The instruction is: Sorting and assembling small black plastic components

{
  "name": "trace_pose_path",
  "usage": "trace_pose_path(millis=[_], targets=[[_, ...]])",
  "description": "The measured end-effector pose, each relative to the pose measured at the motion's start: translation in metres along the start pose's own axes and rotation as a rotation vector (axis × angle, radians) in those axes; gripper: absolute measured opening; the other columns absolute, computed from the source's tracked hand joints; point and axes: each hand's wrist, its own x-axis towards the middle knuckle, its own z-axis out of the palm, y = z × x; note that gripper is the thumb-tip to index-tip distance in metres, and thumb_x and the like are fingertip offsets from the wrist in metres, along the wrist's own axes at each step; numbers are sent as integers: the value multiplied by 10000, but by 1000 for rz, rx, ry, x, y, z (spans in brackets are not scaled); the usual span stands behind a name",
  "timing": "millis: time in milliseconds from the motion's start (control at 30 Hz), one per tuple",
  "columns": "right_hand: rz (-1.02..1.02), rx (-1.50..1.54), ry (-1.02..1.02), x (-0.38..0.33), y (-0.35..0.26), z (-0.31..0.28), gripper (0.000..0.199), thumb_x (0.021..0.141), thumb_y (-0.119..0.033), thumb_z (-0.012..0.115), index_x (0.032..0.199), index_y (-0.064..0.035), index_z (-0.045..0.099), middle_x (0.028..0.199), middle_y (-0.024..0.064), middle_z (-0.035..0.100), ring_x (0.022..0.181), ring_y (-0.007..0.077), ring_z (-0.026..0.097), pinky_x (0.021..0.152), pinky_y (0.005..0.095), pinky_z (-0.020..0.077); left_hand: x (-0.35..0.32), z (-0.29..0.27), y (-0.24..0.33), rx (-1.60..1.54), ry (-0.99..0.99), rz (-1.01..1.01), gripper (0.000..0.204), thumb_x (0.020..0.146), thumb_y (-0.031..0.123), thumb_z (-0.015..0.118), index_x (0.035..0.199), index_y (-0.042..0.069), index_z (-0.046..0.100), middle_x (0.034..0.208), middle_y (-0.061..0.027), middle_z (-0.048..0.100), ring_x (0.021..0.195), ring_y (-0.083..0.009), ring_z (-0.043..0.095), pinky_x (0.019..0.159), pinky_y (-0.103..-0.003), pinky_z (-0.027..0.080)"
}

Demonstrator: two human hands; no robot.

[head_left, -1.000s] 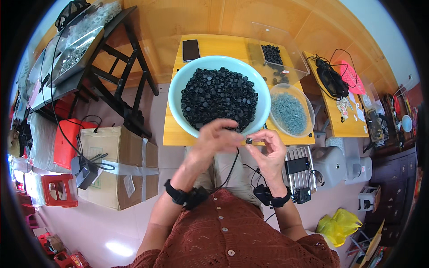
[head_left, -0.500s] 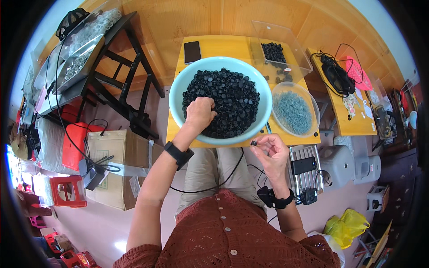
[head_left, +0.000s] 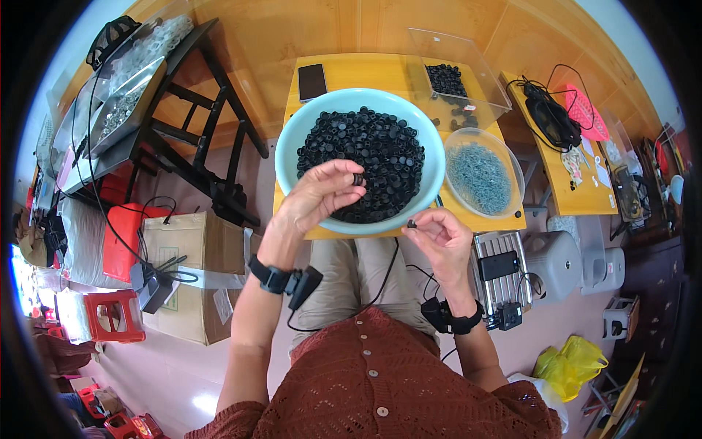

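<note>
A light blue basin (head_left: 287, 157) full of small round black caps (head_left: 380, 150) stands on the yellow table in front of me. Over its near left part, my left hand (head_left: 318, 196) pinches a black cap (head_left: 358, 179) between thumb and fingers. My right hand (head_left: 443, 241) is just off the table's near edge, right of the basin, with a small black piece (head_left: 412, 224) between thumb and fingertips. Beside the basin on the right, a clear round tub (head_left: 518, 179) holds many thin greyish screws (head_left: 479, 179).
A clear plastic box (head_left: 479, 69) with more black pieces lies at the table's back right. A dark phone (head_left: 312, 82) rests at the back left. On the right stands a second yellow table (head_left: 585, 205) with a black bag (head_left: 552, 124). A cardboard box (head_left: 194, 256) sits on the floor at left.
My left hand has come up out of the black caps, turned, and now shows one in its fingers. My right hand has stayed nearly in place, still pinching its small piece.
</note>
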Motion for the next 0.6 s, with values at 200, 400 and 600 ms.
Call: trace_pose_path(millis=[200,400,600], targets=[[-54,28,-55,10,-6,19,171,740,75,662,876,17,574,921,70,609,829,107,615,733,226,501,-24,23,-35,-204,-59,174,102,822,40,623,920,54,600,905,-45,584,712,-100,556,653,-218,447],[-81,41,-71,10,-10,24,174,735,93,655,879,30,581,942,74,590,832,122,618,754,233,508,-38,38,-32,-147,62,102,107,844,53,597,948,32,616,880,-47,609,701,-99,564,614,-206,447],[-92,36,-81,7,-21,25,160,736,98,647,884,52,609,949,77,564,853,134,611,745,234,516,-37,43,-48,-414,-28,55,224,860,81,588,1060,-19,594,870,-59,635,737,-114,612,668,-209,505]])
